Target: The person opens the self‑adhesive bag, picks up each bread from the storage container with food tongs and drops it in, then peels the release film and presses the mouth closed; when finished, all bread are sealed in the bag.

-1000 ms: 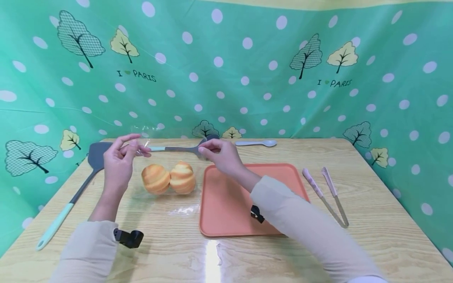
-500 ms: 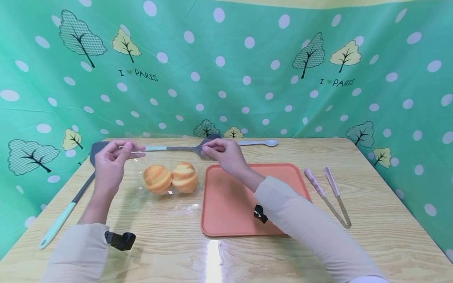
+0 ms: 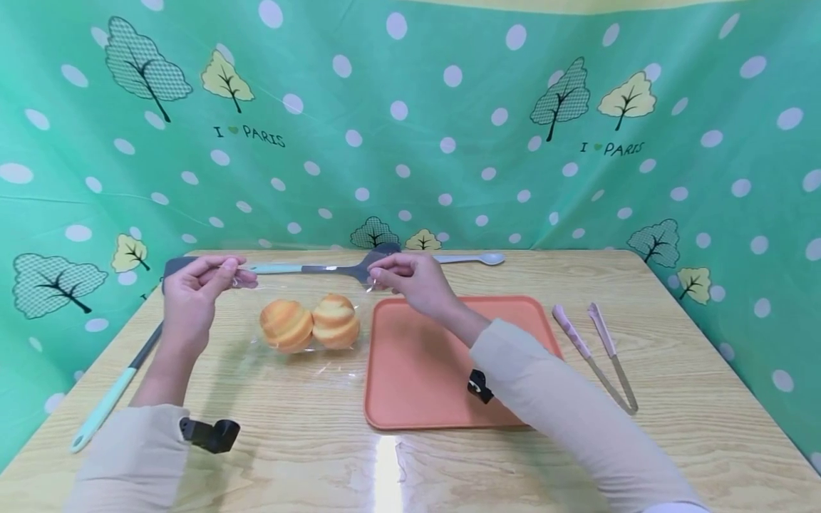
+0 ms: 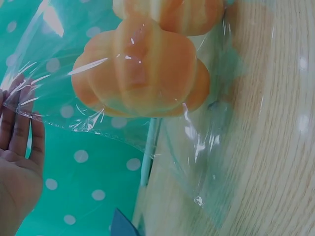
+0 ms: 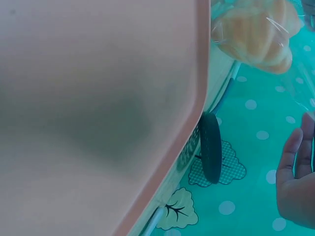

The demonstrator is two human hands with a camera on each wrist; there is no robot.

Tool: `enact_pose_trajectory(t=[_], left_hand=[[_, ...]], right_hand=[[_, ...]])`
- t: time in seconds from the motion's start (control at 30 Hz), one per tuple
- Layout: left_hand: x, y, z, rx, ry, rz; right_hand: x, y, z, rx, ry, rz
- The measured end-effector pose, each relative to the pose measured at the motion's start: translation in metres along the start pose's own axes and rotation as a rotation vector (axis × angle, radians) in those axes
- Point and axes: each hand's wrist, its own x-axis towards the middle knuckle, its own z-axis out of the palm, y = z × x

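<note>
Between my two hands hangs a clear plastic bag [image 4: 211, 147] with two golden bread rolls, the left roll [image 3: 286, 325] and the right roll [image 3: 336, 321], side by side inside. My left hand [image 3: 197, 296] pinches the bag's upper left corner between thumb and fingers. With thumb and fingertips, my right hand [image 3: 417, 285] pinches its upper right corner. In the left wrist view the film stretches from the fingers [image 4: 18, 128] across the rolls. Most of the bag's outline is hard to see against the wood.
A pink tray [image 3: 410, 399] lies under my right forearm. Tongs [image 3: 599, 360] lie to its right. A dark turner with a mint handle [image 3: 102, 410] lies at the left. Behind the bag are a ladle-like utensil [image 3: 323, 269] and a pale spoon [image 3: 490, 259]. A patterned cloth hangs behind.
My left hand has moved left and slightly down, and my right hand slightly right. The bag's top edge is now drawn wider between them. The rolls have barely shifted.
</note>
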Motion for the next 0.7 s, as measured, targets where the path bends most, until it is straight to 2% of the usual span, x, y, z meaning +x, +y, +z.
enact_pose_trajectory(t=[0.23, 0.33, 0.53, 0.7], left_hand=[[-0.001, 0.002, -0.007, -0.116, -0.048, -0.021], [-0.003, 0.002, -0.011, -0.123, -0.054, -0.04], [-0.007, 0.0, -0.018, -0.116, -0.053, -0.106], [-0.009, -0.002, -0.02, -0.122, -0.068, -0.102]], right_hand=[[0.0, -0.004, 0.0, 0.017, -0.033, -0.035], [0.0, -0.004, 0.001, 0.03, -0.054, -0.036], [0.0, -0.004, 0.007, 0.072, -0.081, 0.022], [-0.001, -0.003, 0.009, 0.11, -0.092, 0.041]])
